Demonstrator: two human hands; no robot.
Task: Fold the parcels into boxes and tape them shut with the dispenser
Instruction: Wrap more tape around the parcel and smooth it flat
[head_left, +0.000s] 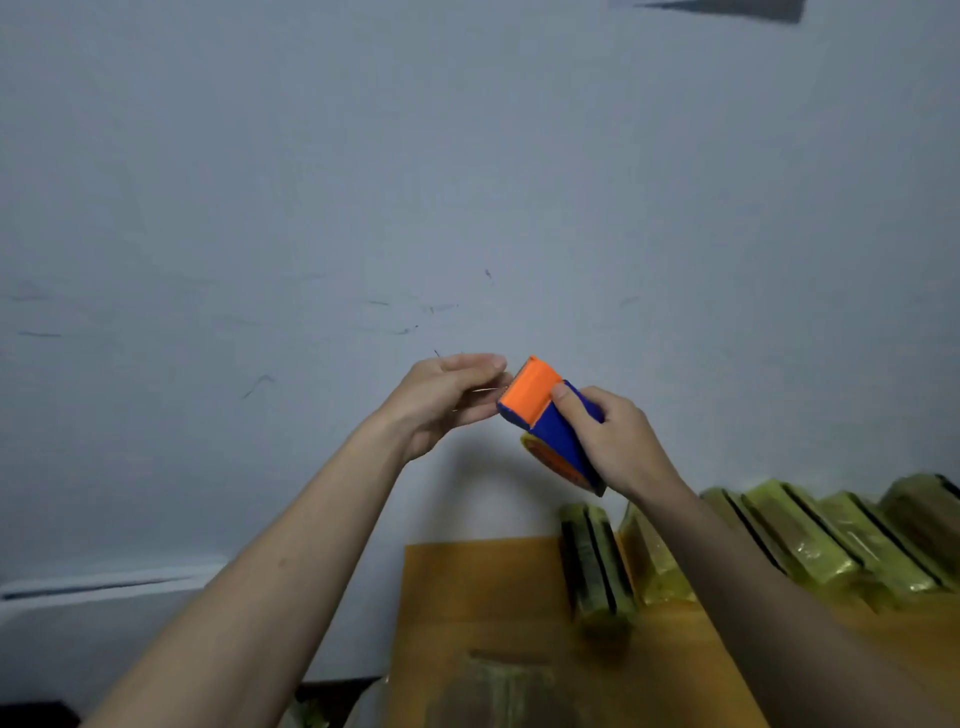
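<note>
My right hand (618, 441) grips a blue and orange tape dispenser (550, 421), raised in front of the wall with its orange end pointing up and left. My left hand (447, 400) is right beside that orange end, its fingers and thumb pinching at a thin strip of clear tape that leaves the dispenser. The tape itself is barely visible. Below lies a wooden table (478, 587). Several yellow-wrapped parcels (800, 540) lean in a row along its back right, and one (597, 566) lies alone nearer the middle.
A pale blue-grey wall fills most of the view behind my hands. Another wrapped parcel (498, 691) sits blurred at the table's near edge. The table's left edge runs down from about the middle; a dark floor strip (332, 696) shows left of it.
</note>
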